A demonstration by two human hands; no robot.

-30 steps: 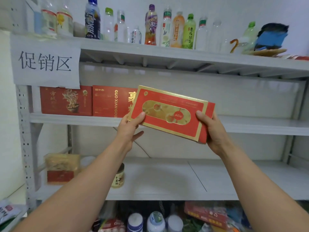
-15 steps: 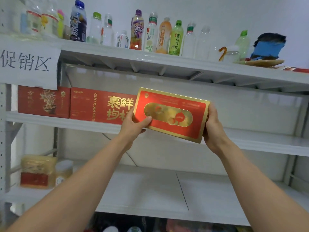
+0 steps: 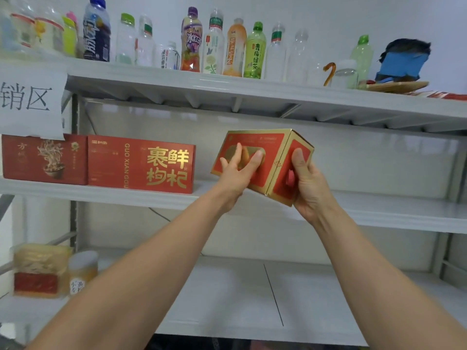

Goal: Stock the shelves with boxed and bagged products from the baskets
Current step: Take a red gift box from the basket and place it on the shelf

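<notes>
Middle shelf [image 3: 379, 210] at far left, dark red box [image 3: 44, 159] touching bright red box [image 3: 141, 168] — bottles [image 3: 254, 51] line the top shelf [image 3: 278, 97]

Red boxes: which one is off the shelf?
The gold-trimmed box, tilted, held between left hand and right hand; the bowl-print box and gold-lettered box stand on the shelf.

Bare forearms [image 3: 151, 261], left hand [image 3: 235, 178], right hand [image 3: 309, 184]

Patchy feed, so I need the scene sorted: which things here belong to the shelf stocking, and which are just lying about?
Job: red-and-gold box, gripped by the right hand, left hand pressed flat on its front; middle shelf; two red boxes standing on it.
Lying about: bottles on the top shelf; paper sign; blue-and-black bundle.
</notes>
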